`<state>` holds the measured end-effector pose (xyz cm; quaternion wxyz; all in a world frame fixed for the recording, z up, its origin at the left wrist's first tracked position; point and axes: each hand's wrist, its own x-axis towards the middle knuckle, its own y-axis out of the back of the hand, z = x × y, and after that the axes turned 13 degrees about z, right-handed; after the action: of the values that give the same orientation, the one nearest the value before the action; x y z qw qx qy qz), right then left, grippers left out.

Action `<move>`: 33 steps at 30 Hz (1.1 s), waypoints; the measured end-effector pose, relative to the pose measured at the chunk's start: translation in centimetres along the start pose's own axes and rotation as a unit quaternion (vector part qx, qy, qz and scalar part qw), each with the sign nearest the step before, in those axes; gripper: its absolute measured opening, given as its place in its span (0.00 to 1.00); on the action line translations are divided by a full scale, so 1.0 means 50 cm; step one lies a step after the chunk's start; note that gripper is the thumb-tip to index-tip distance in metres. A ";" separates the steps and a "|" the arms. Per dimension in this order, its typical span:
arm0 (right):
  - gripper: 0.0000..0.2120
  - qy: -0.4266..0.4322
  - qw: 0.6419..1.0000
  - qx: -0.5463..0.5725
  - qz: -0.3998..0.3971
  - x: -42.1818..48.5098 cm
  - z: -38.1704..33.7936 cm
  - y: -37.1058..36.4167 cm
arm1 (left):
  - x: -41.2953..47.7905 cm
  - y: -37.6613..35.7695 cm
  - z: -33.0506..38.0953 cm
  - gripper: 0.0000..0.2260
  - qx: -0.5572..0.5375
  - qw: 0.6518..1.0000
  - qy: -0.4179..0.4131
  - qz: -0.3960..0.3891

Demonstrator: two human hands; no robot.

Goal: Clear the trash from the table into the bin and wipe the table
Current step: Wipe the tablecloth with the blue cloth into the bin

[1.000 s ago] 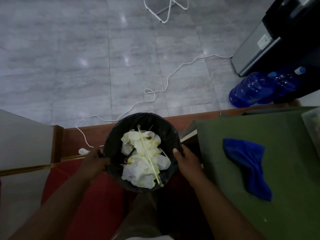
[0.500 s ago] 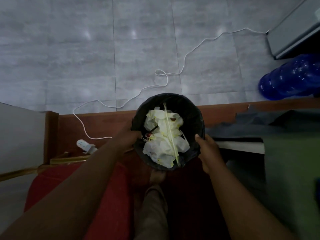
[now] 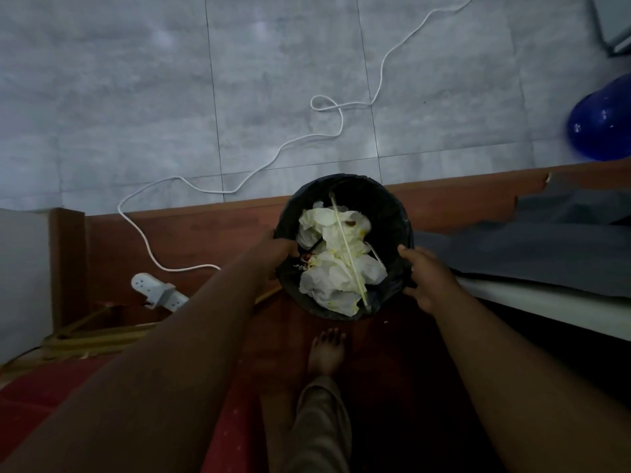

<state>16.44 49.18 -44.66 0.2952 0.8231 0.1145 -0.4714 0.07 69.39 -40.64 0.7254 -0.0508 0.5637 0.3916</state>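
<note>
A round bin (image 3: 362,196) lined with a black bag stands low in front of me, filled with crumpled white tissues (image 3: 336,268) and a pale straw. My left hand (image 3: 278,245) grips the bin's left rim with fingers curled over it. My right hand (image 3: 428,276) holds the right rim, fingers wrapped round the outside. The table (image 3: 546,302) shows only as a white edge under a dark cloth at the right. The blue wiping cloth is out of view.
A white power strip (image 3: 158,290) and its cable (image 3: 273,158) lie on the brown step and grey tiled floor. A blue water bottle (image 3: 602,124) sits far right. My bare foot (image 3: 326,351) stands on red carpet below the bin.
My view has tilted down and left, so the table top and blue cloth have left the frame. Both hands have lowered the bin toward the floor, still gripping its rim.
</note>
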 end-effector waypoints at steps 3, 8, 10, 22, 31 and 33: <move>0.04 -0.010 1.000 0.003 -0.008 0.038 0.009 -0.016 | 0.037 -0.006 -0.017 0.19 -0.010 1.000 -0.001 -0.011; 0.11 -0.021 1.000 0.006 -0.005 0.074 0.043 -0.032 | 0.085 -0.018 -0.053 0.22 -0.007 1.000 0.004 -0.020; 0.24 -0.025 1.000 0.012 0.003 0.076 0.049 -0.035 | 0.089 -0.017 -0.060 0.22 -0.005 1.000 0.003 -0.026; 0.27 0.052 0.998 -0.012 0.028 0.103 0.038 -0.048 | 0.131 -0.030 -0.099 0.17 -0.039 0.998 -0.045 -0.011; 0.34 0.148 0.984 -0.056 0.085 0.007 -0.005 -0.028 | 0.051 0.033 -0.062 0.33 -0.014 0.995 -0.089 0.037; 0.34 0.153 0.984 -0.047 0.078 -0.024 -0.015 -0.014 | 0.020 0.045 -0.047 0.33 -0.007 0.994 -0.106 0.031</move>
<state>16.04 50.29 -43.62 0.3486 0.8772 0.1155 -0.3093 -3.12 70.24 -41.50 0.7681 0.0037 0.4824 0.4211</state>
